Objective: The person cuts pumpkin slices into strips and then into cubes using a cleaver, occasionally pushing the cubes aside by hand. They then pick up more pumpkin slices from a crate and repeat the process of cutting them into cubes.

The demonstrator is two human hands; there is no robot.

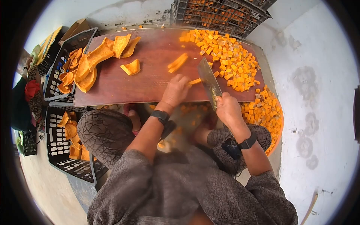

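Note:
My right hand grips the handle of a cleaver, its blade standing over the reddish-brown cutting board. Close to the blade's left side, my left hand has its fingers curled round a strip of orange squash, whose end reaches the blade. Two more strips lie just beyond the left hand. To the right of the cleaver spreads a heap of squash cubes. A short squash chunk rests left of centre, and large curved squash pieces lean along the board's left end.
An orange tub full of cubes stands below the board's right end, near the wall. Black crates with squash pieces are on the left. Stacked crates stand behind the board. Another person is at far left.

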